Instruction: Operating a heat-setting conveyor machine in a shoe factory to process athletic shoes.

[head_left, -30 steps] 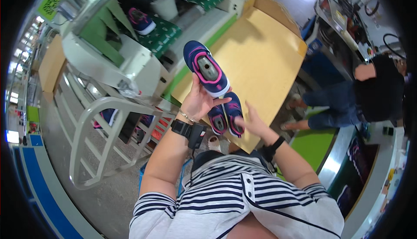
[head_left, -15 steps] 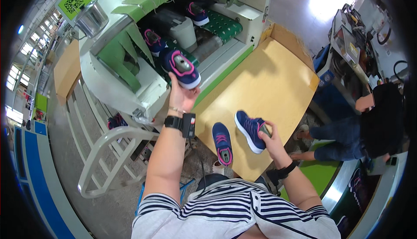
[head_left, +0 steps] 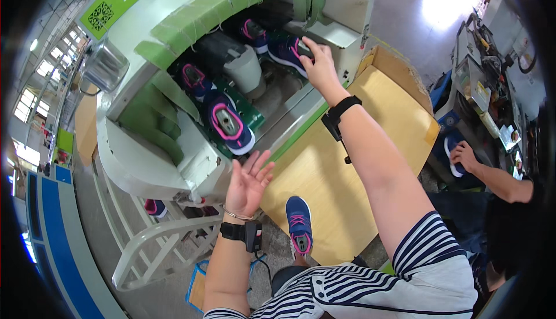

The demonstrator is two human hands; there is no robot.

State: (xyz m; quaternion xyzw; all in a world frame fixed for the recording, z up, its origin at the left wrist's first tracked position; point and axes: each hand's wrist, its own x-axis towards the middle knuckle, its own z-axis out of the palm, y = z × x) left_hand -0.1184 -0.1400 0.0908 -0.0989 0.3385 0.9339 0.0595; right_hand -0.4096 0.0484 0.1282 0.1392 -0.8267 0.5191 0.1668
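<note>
On the machine's right-hand belt lies a navy sneaker (head_left: 284,52) with a pink collar, and my right hand (head_left: 319,67) grips it by the heel end. Another navy sneaker (head_left: 227,123) rests on the left-hand belt, its pink-edged opening showing a grey insert. Just below that shoe's white sole is my left hand (head_left: 249,184), palm up, fingers spread, holding nothing. A single navy sneaker (head_left: 298,223) with pink laces stands on the wooden board (head_left: 341,180) in front of me.
Deeper in the white machine (head_left: 130,128) sit two more sneakers, one on each belt, beneath green flaps (head_left: 214,15). A metal pot (head_left: 107,67) stands on its left side. White rails (head_left: 150,238) curve at lower left. At right, a co-worker's hand (head_left: 463,157) touches a shoe.
My left hand has let go of its sneaker, now on the left belt, and drawn back. My right hand has carried its sneaker from above the board to the right belt.
</note>
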